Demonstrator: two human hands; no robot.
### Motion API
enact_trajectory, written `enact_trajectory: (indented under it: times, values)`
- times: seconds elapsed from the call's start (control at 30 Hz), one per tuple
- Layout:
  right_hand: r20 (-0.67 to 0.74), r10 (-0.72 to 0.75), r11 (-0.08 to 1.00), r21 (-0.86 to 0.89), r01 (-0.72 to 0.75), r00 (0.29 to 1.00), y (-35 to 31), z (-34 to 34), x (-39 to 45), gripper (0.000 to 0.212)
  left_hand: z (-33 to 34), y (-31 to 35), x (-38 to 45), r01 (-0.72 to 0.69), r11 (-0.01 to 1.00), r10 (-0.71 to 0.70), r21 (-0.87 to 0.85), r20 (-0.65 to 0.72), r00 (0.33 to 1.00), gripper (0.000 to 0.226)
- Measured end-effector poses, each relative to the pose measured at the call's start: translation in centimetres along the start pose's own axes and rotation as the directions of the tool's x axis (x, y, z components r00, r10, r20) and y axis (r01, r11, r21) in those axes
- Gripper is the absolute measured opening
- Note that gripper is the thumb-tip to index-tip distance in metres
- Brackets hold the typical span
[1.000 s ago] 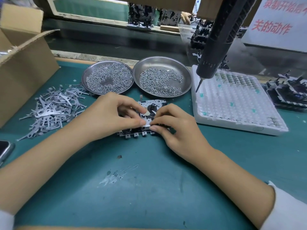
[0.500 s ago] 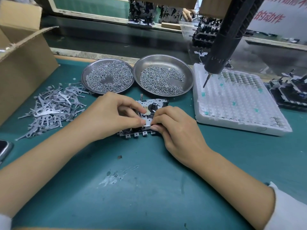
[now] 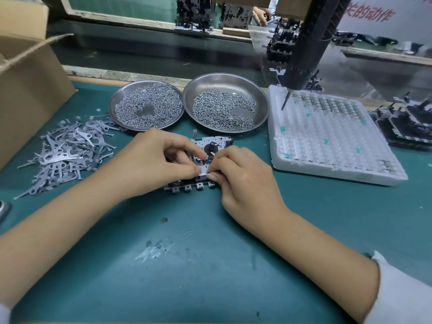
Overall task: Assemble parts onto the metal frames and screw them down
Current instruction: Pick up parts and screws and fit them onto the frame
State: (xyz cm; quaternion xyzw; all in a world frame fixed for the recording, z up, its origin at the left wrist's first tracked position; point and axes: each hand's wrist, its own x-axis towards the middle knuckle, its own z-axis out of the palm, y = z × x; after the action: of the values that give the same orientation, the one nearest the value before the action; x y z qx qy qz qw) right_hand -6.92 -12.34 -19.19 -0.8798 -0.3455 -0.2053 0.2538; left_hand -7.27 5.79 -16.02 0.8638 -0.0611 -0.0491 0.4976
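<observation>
The frame (image 3: 211,146) lies just in front of the 2 screw dishes (image 3: 224,85). Left hand (image 3: 152,164) and right hand (image 3: 243,176) both pinch a small part (image 3: 203,168) onto it. Seating step, I think; next needs a screw and the driver (image 3: 304,54).

Both hands meet over a metal frame (image 3: 210,146) on the green mat (image 3: 210,265): the left hand (image 3: 152,160) and right hand (image 3: 243,176) pinch a small part on it. Two screw dishes (image 3: 224,80) sit behind.
</observation>
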Motion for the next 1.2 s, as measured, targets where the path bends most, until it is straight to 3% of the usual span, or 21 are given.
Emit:
enact_trajectory:
  times: [0.17, 0.3, 0.43, 0.63, 0.87, 1.1, 1.2]
  values:
    - [-0.037, 0.053, 0.991, 0.125, -0.048, 0.998, 0.4, 0.0, 0.0, 0.003, -0.1, 0.2, -0.1, 0.000, 1.000, 0.001, -0.024, 0.011, 1.000, 0.020]
    - [-0.044, 0.220, 0.865, 0.471, -0.174, 0.974, 1.2, -0.5, 0.3, 0.008, -0.3, 0.4, -0.4, 0.007, 0.998, -0.007, -0.059, -0.005, 1.000, 0.021]
    - [0.020, 0.287, 0.795, 0.553, -0.250, 0.958, 1.3, -0.7, 0.4, 0.015, -0.4, 0.4, -0.5, 0.014, 0.999, -0.015, -0.051, -0.017, 1.000, 0.023]
    - [0.109, 0.107, 0.890, 0.433, -0.144, 0.988, 1.9, -1.0, 0.5, 0.024, -0.4, 0.3, -0.5, 0.020, 0.997, -0.022, -0.069, -0.035, 0.999, 0.026]
    - [0.151, 0.065, 0.893, 0.432, -0.125, 0.986, 1.9, -1.0, 0.4, 0.027, -0.2, 0.4, -0.6, 0.032, 0.996, -0.034, -0.077, -0.026, 0.999, 0.026]
    - [0.066, -0.025, 0.966, 0.259, 0.007, 0.998, 1.5, -0.6, 0.2, 0.020, -0.4, 0.2, -0.6, 0.027, 0.996, -0.027, -0.083, 0.011, 1.000, 0.037]
    - [-0.002, -0.038, 0.990, 0.137, 0.038, 0.999, 0.7, -0.1, -0.1, 0.017, -0.3, -0.1, -0.5, 0.028, 0.997, -0.030, -0.069, -0.023, 0.999, 0.029]
